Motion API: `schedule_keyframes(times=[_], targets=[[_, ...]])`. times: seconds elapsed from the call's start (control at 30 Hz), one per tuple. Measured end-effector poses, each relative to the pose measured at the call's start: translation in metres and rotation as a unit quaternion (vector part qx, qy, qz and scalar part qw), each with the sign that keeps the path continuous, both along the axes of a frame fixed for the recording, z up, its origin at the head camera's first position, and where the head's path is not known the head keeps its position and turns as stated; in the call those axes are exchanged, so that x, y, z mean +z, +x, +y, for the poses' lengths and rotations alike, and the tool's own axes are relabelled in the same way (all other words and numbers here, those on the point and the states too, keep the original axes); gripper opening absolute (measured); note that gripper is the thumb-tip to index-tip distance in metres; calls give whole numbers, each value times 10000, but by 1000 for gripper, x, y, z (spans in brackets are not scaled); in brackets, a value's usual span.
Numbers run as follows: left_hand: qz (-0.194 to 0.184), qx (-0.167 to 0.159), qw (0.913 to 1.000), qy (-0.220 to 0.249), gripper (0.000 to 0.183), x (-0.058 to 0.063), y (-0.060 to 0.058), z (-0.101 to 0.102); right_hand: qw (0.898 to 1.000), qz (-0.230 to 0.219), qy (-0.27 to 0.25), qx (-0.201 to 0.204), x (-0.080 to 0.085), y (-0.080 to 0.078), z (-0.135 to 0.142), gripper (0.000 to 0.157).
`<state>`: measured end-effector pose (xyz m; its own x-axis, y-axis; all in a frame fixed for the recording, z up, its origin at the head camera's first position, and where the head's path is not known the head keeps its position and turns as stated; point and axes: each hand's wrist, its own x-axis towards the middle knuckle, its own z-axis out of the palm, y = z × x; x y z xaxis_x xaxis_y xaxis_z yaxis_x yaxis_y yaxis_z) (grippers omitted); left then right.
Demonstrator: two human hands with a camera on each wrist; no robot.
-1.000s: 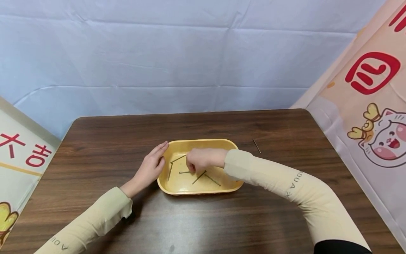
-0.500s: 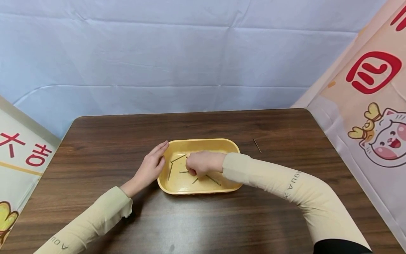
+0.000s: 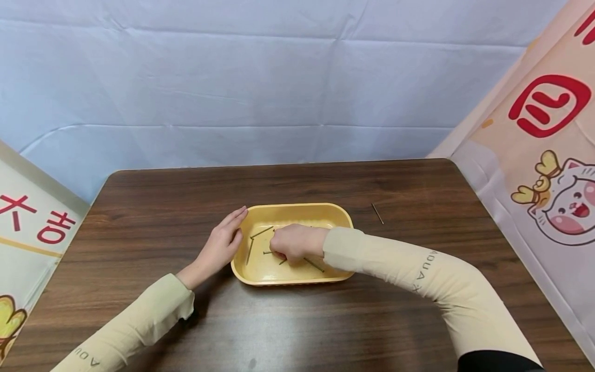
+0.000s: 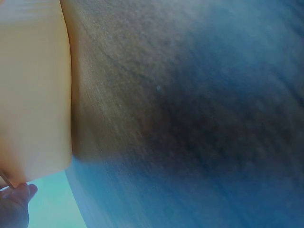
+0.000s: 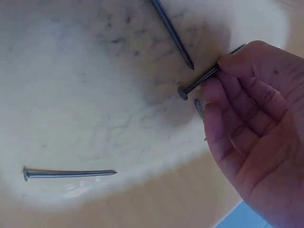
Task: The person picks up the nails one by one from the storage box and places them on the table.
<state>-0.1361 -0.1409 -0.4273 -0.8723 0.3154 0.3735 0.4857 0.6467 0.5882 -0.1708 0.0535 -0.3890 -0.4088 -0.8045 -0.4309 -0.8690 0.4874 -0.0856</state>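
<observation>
A yellow oblong tray (image 3: 293,281) lies on the table with several steel nails in it. My left hand (image 3: 219,248) rests against the tray's left rim, fingers extended. In the left wrist view the tray's wall (image 4: 33,90) fills the left side, and part of a hand (image 4: 16,202) shows at the lower corner. Inside the tray, my right hand (image 3: 294,243) pinches one nail (image 5: 202,80) between thumb and fingertips, its flat head pointing outward. Another nail (image 5: 175,35) has its tip close to the held one. A third nail (image 5: 71,174) lies further off on the tray floor.
One loose nail (image 3: 377,213) lies on the dark wooden table (image 3: 288,330), right of the tray. Pale cloth (image 3: 223,77) hangs behind the table, and printed banners (image 3: 534,170) stand at both sides.
My right hand has shifted slightly left and toward the near side within the tray, covering more of the nails beneath it. The left hand has stayed at the rim.
</observation>
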Motion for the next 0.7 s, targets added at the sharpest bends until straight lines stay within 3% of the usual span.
schedule_keyframes(times=[0.37, 0.7], targets=[[14, 13, 10000, 0, 44, -1, 0, 0, 9997, 196, -42, 153, 0, 0, -3, 25], [58, 14, 10000, -4, 44, -2, -1, 0, 9993, -99, -353, -37, 13, -2, -5, 20]])
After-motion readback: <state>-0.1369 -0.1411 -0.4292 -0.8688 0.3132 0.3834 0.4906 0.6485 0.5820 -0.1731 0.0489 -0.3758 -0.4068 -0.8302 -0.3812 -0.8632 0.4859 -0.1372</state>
